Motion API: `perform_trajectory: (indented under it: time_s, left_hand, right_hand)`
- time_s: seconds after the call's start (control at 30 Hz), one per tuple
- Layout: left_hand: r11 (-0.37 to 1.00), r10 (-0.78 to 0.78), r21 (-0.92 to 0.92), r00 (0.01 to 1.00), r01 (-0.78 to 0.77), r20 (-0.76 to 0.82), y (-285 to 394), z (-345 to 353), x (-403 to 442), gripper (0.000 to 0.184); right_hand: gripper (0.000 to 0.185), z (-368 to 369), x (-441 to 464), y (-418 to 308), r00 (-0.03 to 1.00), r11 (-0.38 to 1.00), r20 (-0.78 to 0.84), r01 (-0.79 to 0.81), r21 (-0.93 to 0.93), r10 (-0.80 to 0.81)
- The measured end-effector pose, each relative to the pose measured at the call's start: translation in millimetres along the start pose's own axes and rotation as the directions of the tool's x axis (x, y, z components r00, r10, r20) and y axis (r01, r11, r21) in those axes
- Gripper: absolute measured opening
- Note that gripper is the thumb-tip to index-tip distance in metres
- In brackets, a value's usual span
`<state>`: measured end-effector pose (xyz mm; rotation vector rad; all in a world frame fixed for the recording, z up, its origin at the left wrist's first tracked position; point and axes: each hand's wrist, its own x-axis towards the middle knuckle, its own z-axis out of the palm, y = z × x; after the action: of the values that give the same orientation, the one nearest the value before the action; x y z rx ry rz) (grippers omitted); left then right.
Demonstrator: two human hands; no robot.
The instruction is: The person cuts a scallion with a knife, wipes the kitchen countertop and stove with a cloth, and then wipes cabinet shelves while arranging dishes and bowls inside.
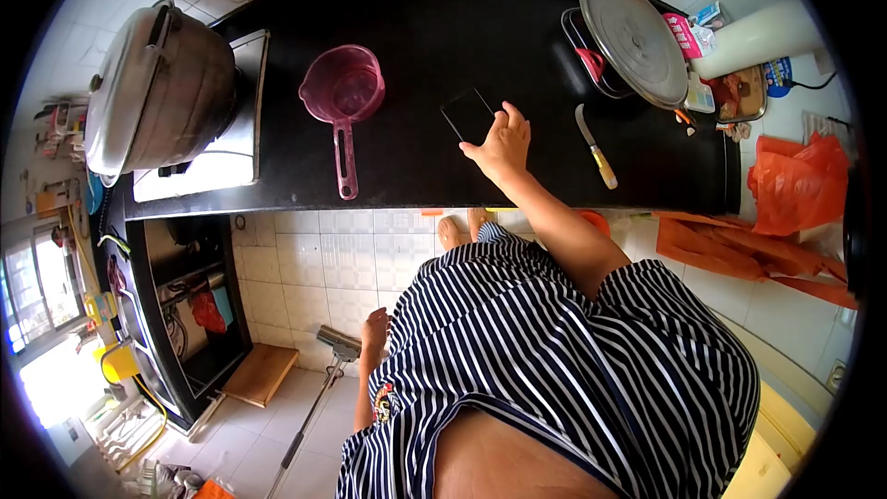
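Observation:
My right hand (504, 143) is over the black counter, its thumb and forefinger at opposite sides of the near end of a dark, thin-edged smartphone (467, 111). The phone appears to lie flat, or nearly so, on the counter. Low at my left side hangs my left hand (373, 325), fingers curled in, with nothing visible in them. A pink translucent plastic ladle (344, 92) rests left of the phone, handle towards me. To the right of my right hand lies a knife (596, 150) with a curved blade and pale handle.
A large lidded metal pot (166, 88) stands on a white-topped stove (199, 162) at the left. At the right are a round metal lid (635, 42), a paper roll (758, 40) and red plastic bags (799, 185). A long-handled broom or mop (309, 411) leans below the counter.

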<state>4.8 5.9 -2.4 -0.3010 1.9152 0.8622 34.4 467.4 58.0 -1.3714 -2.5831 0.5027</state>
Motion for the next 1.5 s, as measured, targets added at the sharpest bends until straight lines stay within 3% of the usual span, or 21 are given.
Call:
perform_trajectory:
  time_s: [0.07,0.2,0.27,0.3,0.37,0.4,0.47,0.57,0.6,0.7,0.77,0.8,0.83,0.9,0.93,1.0,1.1,1.13,1.3,1.4,1.5]
  left_hand:
    - [0.988,-0.036,-0.151,0.999,0.04,0.024,-22.7,-1.5,17.5,0.035]
    - [0.988,0.067,0.135,0.997,-0.07,0.023,-9.7,-2.2,8.3,0.039]
    - [0.986,0.078,0.142,0.996,-0.084,0.047,-16.6,-6.0,14.1,0.04]
    - [0.992,0.088,0.081,0.994,-0.093,0.065,-31.1,-8.3,25.3,0.04]
    - [0.981,0.111,0.15,0.991,-0.12,0.069,-27.6,-10.8,23.0,0.04]
    - [0.977,0.093,0.186,0.993,-0.104,0.068,-31.7,-11.7,28.3,0.04]
    - [0.968,0.077,0.236,0.995,-0.088,0.057,-25.5,-11.0,20.5,0.039]
    - [0.99,0.042,0.131,0.998,-0.048,0.048,-26.5,-10.6,26.2,0.038]
    - [1.0,0.03,-0.002,0.998,-0.03,0.051,-42.8,-12.2,39.1,0.038]
    - [0.98,0.108,0.159,0.992,-0.117,0.063,-42.3,-12.2,55.6,0.037]
    - [0.967,0.165,0.185,0.984,-0.174,0.059,-33.6,-12.3,58.9,0.038]
    - [0.964,0.179,0.189,0.983,-0.185,0.051,-28.0,-12.0,60.9,0.038]
    - [0.991,0.077,0.111,0.997,-0.08,0.027,-16.1,-9.0,56.6,0.039]
    - [0.996,0.082,-0.036,0.992,-0.079,0.099,-46.1,-13.0,94.8,0.039]
    - [0.982,0.093,-0.176,0.981,-0.064,0.167,-57.7,-13.7,108.3,0.04]
    - [0.991,0.129,-0.043,0.991,-0.128,0.034,-22.4,-1.9,59.5,0.04]
    - [0.995,0.061,0.071,0.998,-0.063,0.025,-39.2,6.6,64.5,0.04]
    - [0.994,0.054,0.093,0.998,-0.057,0.03,-42.7,5.4,61.2,0.04]
    - [0.996,-0.045,0.074,0.999,0.044,0.01,-77.8,4.7,66.1,0.039]
    - [0.997,-0.08,0.003,0.997,0.08,0.005,-94.8,3.8,69.2,0.038]
    - [0.999,-0.035,-0.013,0.999,0.035,-0.021,-90.5,8.1,56.0,0.038]
  right_hand:
    - [0.09,3.4,-1.1,2.7,1.0,1.0,-0.015,0.021,0.006,-0.021]
    - [0.09,-6.3,-7.0,5.5,0.995,0.996,-0.062,0.082,0.035,-0.079]
    - [0.085,-4.9,-8.3,13.4,0.993,0.986,-0.118,0.03,0.166,-0.011]
    - [0.065,-16.7,-8.4,11.8,0.986,0.982,-0.167,0.052,0.183,-0.021]
    - [0.044,-64.8,-13.2,-1.8,0.984,0.592,0.174,-0.125,0.796,-0.027]
    - [0.028,-87.4,-13.6,-2.9,0.924,0.393,0.34,-0.251,0.885,-0.175]
    - [0.027,-165.6,-23.4,-34.7,0.808,0.319,0.344,-0.206,0.925,-0.477]
    - [0.029,-246.3,-58.8,-73.2,0.602,0.115,-0.086,0.288,0.951,-0.794]
    - [0.027,-260.9,-64.6,-83.7,0.504,-0.035,-0.23,0.368,0.929,-0.833]
    - [0.021,-279.0,-77.8,-115.7,0.287,-0.401,-0.522,0.387,0.83,-0.803]
    - [0.006,-288.3,-91.7,-140.9,0.27,-0.462,-0.562,0.354,0.813,-0.782]
    - [0.022,-292.6,-116.4,-173.0,0.591,-0.379,-0.616,0.487,0.787,-0.521]
    - [0.04,-295.9,-141.2,-202.7,0.777,-0.244,-0.613,0.572,0.783,-0.147]
    - [0.058,-292.2,-136.7,-202.3,0.788,-0.084,-0.558,0.594,0.8,0.26]
    - [0.04,-283.0,-106.4,-178.7,0.663,-0.414,-0.728,0.622,0.665,-0.174]
    - [0.025,-278.0,-92.3,-167.6,0.296,-0.705,-0.832,0.441,0.555,-0.47]
    - [0.026,-279.4,-99.8,-170.3,0.391,-0.703,-0.825,0.441,0.557,-0.408]
    - [0.023,-285.5,-98.9,-169.1,0.408,-0.734,-0.78,0.306,0.606,-0.475]
    - [0.015,-291.6,-92.8,-170.0,0.358,-0.797,-0.773,0.115,0.593,-0.523]
    - [0.016,-286.9,-108.6,-161.6,0.464,-0.794,-0.664,-0.165,0.586,-0.586]
    - [0.018,-286.0,-112.9,-155.1,0.599,-0.788,-0.574,-0.169,0.592,-0.559]
